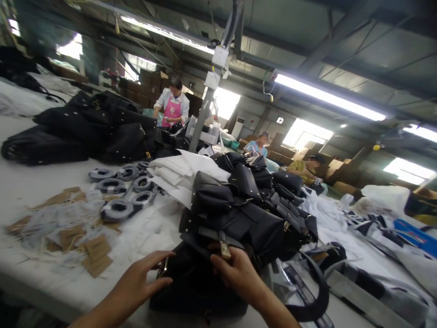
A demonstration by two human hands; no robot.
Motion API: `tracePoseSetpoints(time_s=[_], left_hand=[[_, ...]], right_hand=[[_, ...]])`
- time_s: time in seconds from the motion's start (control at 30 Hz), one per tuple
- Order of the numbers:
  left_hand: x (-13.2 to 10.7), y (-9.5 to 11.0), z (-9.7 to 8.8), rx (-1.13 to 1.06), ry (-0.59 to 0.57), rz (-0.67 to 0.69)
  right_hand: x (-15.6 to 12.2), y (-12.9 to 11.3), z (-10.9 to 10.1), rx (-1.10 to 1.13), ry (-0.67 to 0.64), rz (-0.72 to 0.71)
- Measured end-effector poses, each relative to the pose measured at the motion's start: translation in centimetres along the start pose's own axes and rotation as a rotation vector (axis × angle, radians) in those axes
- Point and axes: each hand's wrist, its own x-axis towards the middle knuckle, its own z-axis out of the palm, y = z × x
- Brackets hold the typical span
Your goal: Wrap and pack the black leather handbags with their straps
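The black, smooth-sided handbag (pixel 201 296) lies at the table's (pixel 20 182) near edge, its long axis apparently running along that edge, between the left hand (pixel 145 275), parted open at its left corner, and the right hand (pixel 235 269), curled nearer its middle against a black strap with a gold-toned metal end (pixel 224 248); whether those fingers pinch it, I cannot tell. The handbag's inside is too dark to read, as are the contents of the blue plastic tray (pixel 416 237) by the right edge.
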Motion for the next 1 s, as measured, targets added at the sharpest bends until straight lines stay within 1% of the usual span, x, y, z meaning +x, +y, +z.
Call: tracePoseSetpoints(time_s=[0.07,0.17,0.27,0.3,0.37,0.43,0.53,0.63,0.73,0.87,1.0], left_hand=[[-0.8,-0.4,0.2,-0.017,0.027,-0.038],[-0.9,0.2,-0.6,-0.098,0.080,-0.079],[-0.3,2.0,-1.9,-0.151,0.202,-0.061],[-0.1,2.7,-2.2,-0.160,0.239,-0.034],[0.4,4.3,-2.6,-0.204,0.275,0.035],[1.0,6.1,-2.7,-0.288,0.265,0.084],[1.8,8.5,-2.2,-0.416,0.232,0.118],[2.5,10.0,-1.5,-0.496,0.188,0.124],[2.9,10.3,-1.1,-0.569,0.176,0.094],[3.2,9.7,-0.6,-0.612,0.170,0.083],[3.2,9.5,0.0,-0.629,0.116,0.070]], right_hand=[[0.3,-0.6,-0.1,0.075,-0.024,-0.039],[0.5,-2.0,-0.5,0.124,-0.073,-0.077],[0.4,-3.7,-0.7,0.048,-0.159,-0.088],[0.4,-4.2,-0.8,0.008,-0.181,-0.092],[0.3,-4.9,-0.9,-0.060,-0.203,-0.102],[0.3,-5.3,-1.2,-0.093,-0.209,-0.115],[0.4,-5.5,-1.8,-0.107,-0.215,-0.156],[0.4,-5.4,-2.3,-0.129,-0.229,-0.182],[0.4,-5.0,-2.6,-0.127,-0.219,-0.154],[0.4,-4.3,-2.7,-0.100,-0.167,-0.122],[0.8,-4.2,-2.3,-0.055,-0.192,-0.149]])
